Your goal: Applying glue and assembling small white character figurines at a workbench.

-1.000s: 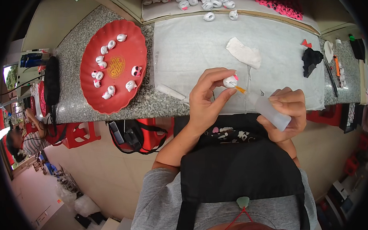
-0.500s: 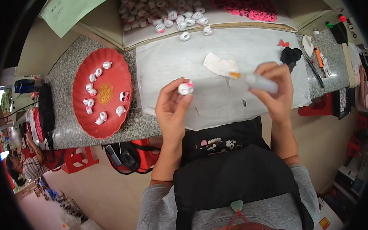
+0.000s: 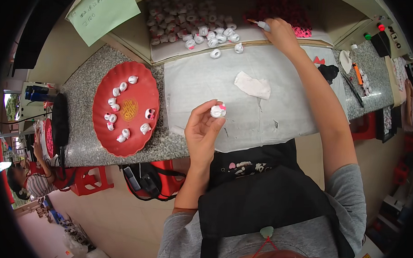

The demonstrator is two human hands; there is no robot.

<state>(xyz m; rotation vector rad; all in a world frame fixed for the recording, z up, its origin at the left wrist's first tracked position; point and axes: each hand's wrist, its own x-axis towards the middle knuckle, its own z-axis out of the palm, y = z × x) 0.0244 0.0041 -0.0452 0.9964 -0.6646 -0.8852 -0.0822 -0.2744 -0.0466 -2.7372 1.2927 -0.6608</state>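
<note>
Viewed remotely through the head camera, largest item first.

Grey speckled stone bench (image 3: pixel 79 133): carries everything within reach. A beige open-fronted compartment (image 3: pixel 161 60) stands along its far edge.

Thin white work sheet (image 3: pixel 191 79): spread out to the bench's near edge, presumably to protect the stone.

Red scalloped oval plate (image 3: pixel 144 92): near the bench's left end, beside the sheet. White pieces with pink parts lie spaced on it; I read the spacing as keeping them from touching.

Heap of rounded white hollow pieces (image 3: pixel 182 23): inside the compartment, left part. Heap of small bright-pink pieces (image 3: pixel 302 32): right part. I take this split as sorting by kind.

Right hand (image 3: pixel 278 33): over the compartment's front edge, at the pink heap. Left hand (image 3: pixel 200 129): above the sheet, toward the bench's near edge.

Crumpled white scrap (image 3: pixel 253 85): on the sheet, between the hands, handy to either.

Slim translucent bottle with an orange-brown tip (image 3: pixel 262 25): grasped in the right hand, tip pointing left, seemingly tucked so fingertips stay usable. Whether they also pinch a pink piece, I cannot tell.

Rounded white piece with a pink part (image 3: pixel 218 111): pinched between the left hand's thumb and fingers, clear of the sheet; I judge this grip leaves its upper face exposed.
</note>
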